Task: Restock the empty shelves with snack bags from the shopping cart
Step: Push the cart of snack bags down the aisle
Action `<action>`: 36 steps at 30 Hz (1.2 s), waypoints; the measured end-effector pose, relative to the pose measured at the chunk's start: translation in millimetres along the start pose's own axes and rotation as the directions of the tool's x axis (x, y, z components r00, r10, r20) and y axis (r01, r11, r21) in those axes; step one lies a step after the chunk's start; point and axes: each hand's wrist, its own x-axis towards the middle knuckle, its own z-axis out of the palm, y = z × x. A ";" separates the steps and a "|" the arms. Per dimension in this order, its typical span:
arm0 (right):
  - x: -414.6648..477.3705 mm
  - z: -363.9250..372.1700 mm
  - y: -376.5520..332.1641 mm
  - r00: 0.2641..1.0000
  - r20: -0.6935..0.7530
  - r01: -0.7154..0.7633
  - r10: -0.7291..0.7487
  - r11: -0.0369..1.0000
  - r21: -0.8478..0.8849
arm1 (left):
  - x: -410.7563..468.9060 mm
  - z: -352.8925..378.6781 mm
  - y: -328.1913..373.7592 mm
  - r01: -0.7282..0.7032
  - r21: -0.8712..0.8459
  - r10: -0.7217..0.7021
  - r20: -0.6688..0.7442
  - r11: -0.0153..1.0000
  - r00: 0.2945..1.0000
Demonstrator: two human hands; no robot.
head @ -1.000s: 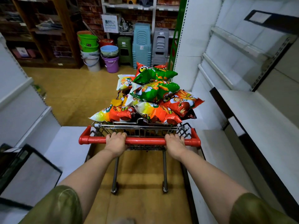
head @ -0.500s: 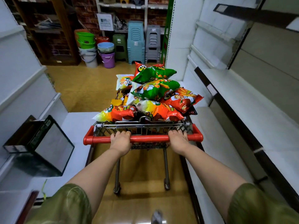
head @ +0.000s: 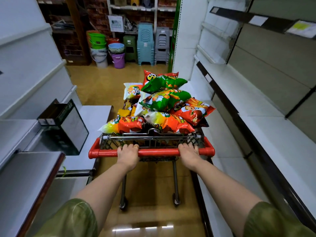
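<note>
Head-camera view looking down a shop aisle. A small wire shopping cart [head: 150, 136] stands in the middle. Its long axis runs near to far, with its nose pointing at the far wall. The left hand [head: 128, 153] and the right hand [head: 189, 152] each curl their fingers over the red handle bar [head: 159, 152], one left of centre and one right of centre, knuckles up.

The snack bags [head: 153, 106] are heaped in the cart, rising above its rim; none lies on a shelf. The top green bag [head: 163, 82] lies with its long axis left to right. 2 orange and yellow bags [head: 130, 124] along the near rim also lie crosswise. A red bag [head: 193, 111] overhangs the right side, its end pointing right.

Empty white shelves [head: 253, 103] run along the right, just beside the cart.

From their puffed, shiny look, the bags are probably light, soft and air-filled, with slick film and brittle contents. A loose hold across a bag's middle, or a pinch on a sealed end seam, would likely suit. Squeezing could crush what is inside, and pulling a bag from low in the heap may spill those above it.
</note>
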 end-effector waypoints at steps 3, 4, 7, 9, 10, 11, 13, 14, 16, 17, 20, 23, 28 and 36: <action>-55.0 8.3 -3.5 1.000 -0.007 0.005 -0.005 1.000 -0.004 | -55.9 9.8 8.3 0.014 0.009 -0.014 -0.007 1.000 1.000; -73.6 10.6 -4.3 1.000 -0.004 0.006 -0.006 1.000 -0.004 | -74.8 12.3 11.2 0.019 0.010 -0.019 -0.006 1.000 1.000; -129.5 17.9 -5.2 1.000 0.011 0.014 -0.014 1.000 -0.007 | -131.0 18.6 19.1 0.029 -0.005 -0.029 0.015 1.000 0.999; -166.1 23.1 -6.5 1.000 0.022 0.016 -0.016 1.000 -0.009 | -168.1 22.4 23.9 0.028 -0.012 -0.027 0.034 1.000 0.999; -183.8 25.7 -7.3 1.000 0.026 0.014 -0.014 1.000 -0.007 | -186.6 24.5 26.6 0.025 -0.012 -0.024 0.042 1.000 0.999; -201.0 28.4 -8.1 1.000 0.028 0.015 -0.015 1.000 -0.005 | -204.7 27.1 28.9 0.023 -0.013 -0.022 0.045 1.000 0.999; -234.9 34.6 -9.2 0.999 0.036 0.011 -0.011 1.000 0.000 | -240.3 32.2 33.6 0.026 -0.014 -0.026 0.052 1.000 0.998; -252.0 37.9 -9.8 0.999 0.039 0.009 -0.009 1.000 -0.001 | -257.8 35.1 35.8 0.026 -0.010 -0.025 0.056 1.000 0.998; -285.2 44.5 -10.7 0.999 0.038 0.006 -0.006 1.000 -0.004 | -291.4 40.6 39.8 0.021 0.000 -0.021 0.061 1.000 0.998; -301.7 47.6 -11.6 0.999 0.036 0.005 -0.004 1.000 -0.008 | -308.1 43.2 41.8 0.018 0.005 -0.018 0.062 1.000 0.998; -350.6 55.8 -15.3 0.999 0.032 0.001 0.000 1.000 -0.019 | -356.8 52.0 47.0 0.014 0.008 -0.015 0.055 1.000 0.998; -399.7 66.4 -18.4 1.000 0.021 -0.005 0.005 1.000 -0.014 | -405.0 64.5 50.4 0.011 -0.010 -0.011 0.044 1.000 0.999; -485.0 86.1 -24.6 1.000 0.009 -0.010 0.011 1.000 -0.018 | -488.1 85.4 53.9 -0.008 -0.020 0.008 0.015 1.000 1.000; -624.1 110.6 -33.7 1.000 0.026 0.004 -0.003 1.000 -0.021 | -626.0 111.0 64.8 -0.008 -0.012 0.008 0.013 1.000 1.000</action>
